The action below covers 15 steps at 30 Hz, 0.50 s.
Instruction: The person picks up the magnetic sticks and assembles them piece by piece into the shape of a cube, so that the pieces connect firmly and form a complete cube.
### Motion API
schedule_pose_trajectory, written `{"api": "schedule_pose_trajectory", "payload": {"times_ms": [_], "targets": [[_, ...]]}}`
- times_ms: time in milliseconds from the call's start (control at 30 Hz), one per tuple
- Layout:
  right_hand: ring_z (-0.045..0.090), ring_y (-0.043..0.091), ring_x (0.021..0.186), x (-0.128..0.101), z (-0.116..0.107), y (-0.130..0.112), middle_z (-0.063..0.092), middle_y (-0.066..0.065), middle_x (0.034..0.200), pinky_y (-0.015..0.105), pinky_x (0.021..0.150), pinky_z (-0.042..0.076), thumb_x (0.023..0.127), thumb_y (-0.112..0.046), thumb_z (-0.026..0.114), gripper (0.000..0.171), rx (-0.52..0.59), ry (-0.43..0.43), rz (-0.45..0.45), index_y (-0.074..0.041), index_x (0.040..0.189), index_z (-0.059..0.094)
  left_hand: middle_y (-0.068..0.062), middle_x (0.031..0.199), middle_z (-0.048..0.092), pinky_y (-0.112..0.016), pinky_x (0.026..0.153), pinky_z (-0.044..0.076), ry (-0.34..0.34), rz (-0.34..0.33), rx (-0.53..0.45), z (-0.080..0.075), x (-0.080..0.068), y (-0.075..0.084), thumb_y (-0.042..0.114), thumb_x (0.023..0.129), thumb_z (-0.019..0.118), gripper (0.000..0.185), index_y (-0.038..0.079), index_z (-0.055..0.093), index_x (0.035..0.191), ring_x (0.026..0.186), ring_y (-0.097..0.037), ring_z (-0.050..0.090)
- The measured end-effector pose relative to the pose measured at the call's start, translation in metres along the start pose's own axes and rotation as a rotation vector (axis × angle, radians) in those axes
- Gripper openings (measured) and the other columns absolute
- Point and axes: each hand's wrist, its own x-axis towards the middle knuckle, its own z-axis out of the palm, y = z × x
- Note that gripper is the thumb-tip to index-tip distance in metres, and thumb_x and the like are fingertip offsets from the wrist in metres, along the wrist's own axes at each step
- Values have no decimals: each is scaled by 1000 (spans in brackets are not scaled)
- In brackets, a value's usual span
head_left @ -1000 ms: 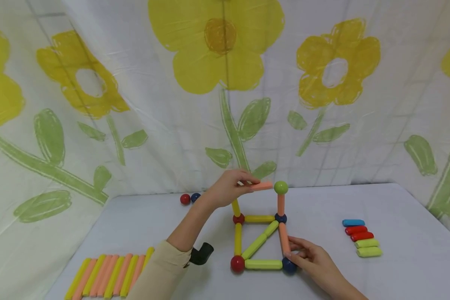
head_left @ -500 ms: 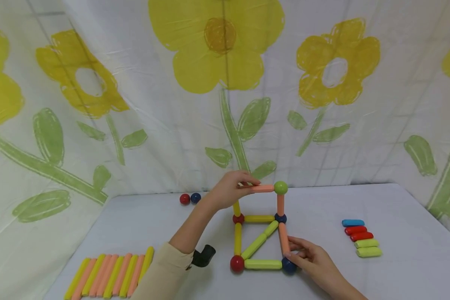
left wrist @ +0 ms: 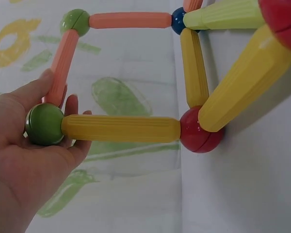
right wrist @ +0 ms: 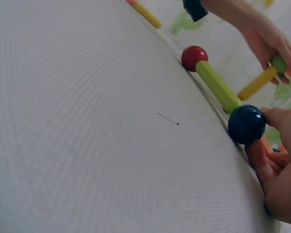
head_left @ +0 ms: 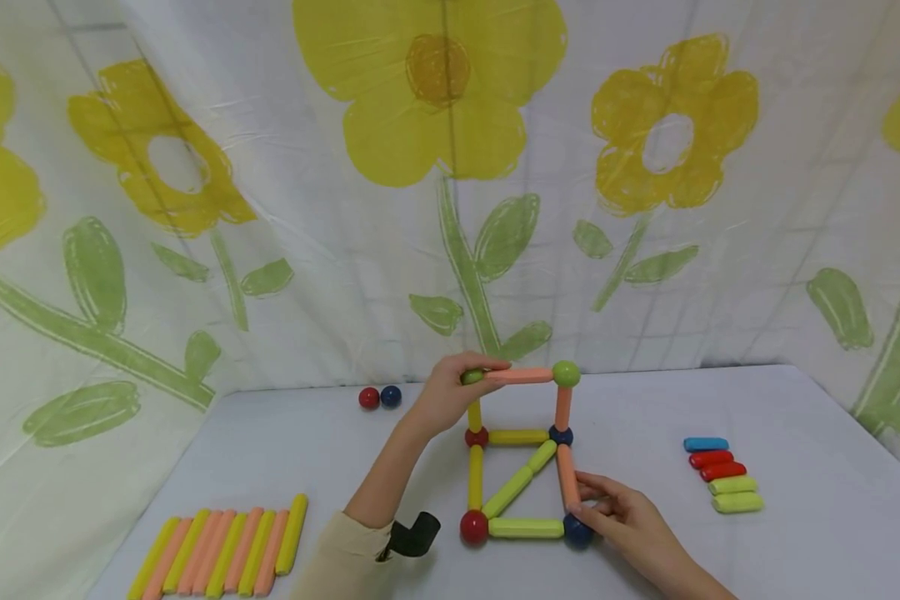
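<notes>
Hands: left (head_left: 446,392) raised gripping green ball (left wrist: 44,124), right (head_left: 622,517) steadying base.

Flowered cloth (head_left: 270,208) — loose rods (head_left: 221,554), balls (head_left: 379,397).

Makeshift play corner, likely home: flower-print sheet (head_left: 435,167) hung as backdrop behind white cloth-covered desk (head_left: 795,467); magnetic toy rods (head_left: 221,554) lined near left, short coloured rods (head_left: 722,475) right, loose balls (head_left: 379,397) far.
</notes>
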Motion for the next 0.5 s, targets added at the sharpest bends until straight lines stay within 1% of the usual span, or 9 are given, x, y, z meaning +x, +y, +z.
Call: {"api": "schedule_pose_trajectory", "payload": {"times_ms": [167,267,367,433,500], "targets": [[60,20,83,0,-1,1,69,10,124,26,61,47,100,-28,74,64,1,-22,-17,5,151,52,-19,123,71,-23,72,42,-6,-9,-11,3,2,0,10,102,70,29,-2,74,128,86,-15,51],[60,19,84,0,-1,1,70,10,123,26,62,48,100,-28,75,64,-2,-21,-18,5,150,52,-18,129,71,-23,80,49,6,-20,-13,3,0,-1,11,102,70,31,0,72,131,96,-17,58],[60,19,84,-1,-1,0,70,9,122,26,62,48,100,-27,75,63,-7,-14,-12,4,150,53,-16,138,67,-30,93,56,40,-24,-14,1,-4,-1,12,102,70,37,2,69,138,111,-24,62],[60,19,84,-1,-2,-1,70,9,122,26,62,48,100,-27,74,62,-8,-15,-7,4,150,53,-16,145,63,-39,103,56,75,-35,-30,-2,-11,-1,13,103,70,41,5,65,143,122,-29,61],[61,19,84,0,-4,-2,70,10,124,26,63,50,101,-28,73,62,-2,-32,-4,4,151,53,-15,149,60,-47,108,54,118,-59,-63,-6,-21,0,14,103,70,45,7,62,146,127,-33,60]]}}
